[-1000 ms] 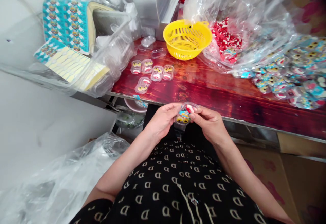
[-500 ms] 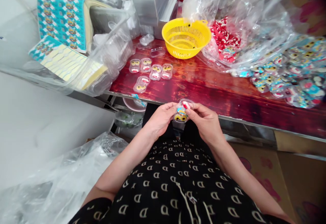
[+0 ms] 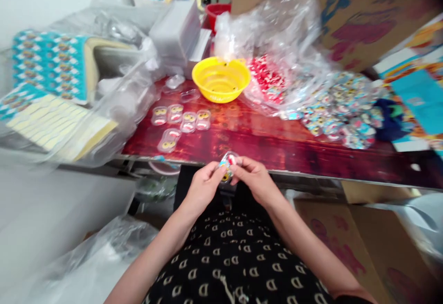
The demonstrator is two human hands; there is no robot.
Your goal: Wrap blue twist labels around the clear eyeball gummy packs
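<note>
Just in front of the table edge, my left hand (image 3: 204, 181) and my right hand (image 3: 252, 177) both pinch one small clear plastic case (image 3: 227, 165). Inside the case show yellow eye-like pieces and a red and white piece, with a blue label across its middle. My left thumb lies over the label, and my right thumb presses near the red end. Several similar clear cases (image 3: 188, 122) with yellow and red-white pieces lie on the red table (image 3: 242, 142), further off to the left; no blue label shows on them.
A yellow basket (image 3: 221, 82) stands at the back. Behind it, a plastic bag (image 3: 266, 32) holds red and white pieces (image 3: 266, 75). Labelled cases (image 3: 342, 105) are heaped at right. At left lie blue label sheets (image 3: 51, 64) and a bag of clear plastic shells (image 3: 128, 96).
The camera view has swung right and up, so the table appears lower and further left. My left thumb has moved onto the label of the case; both hands still hold it.
</note>
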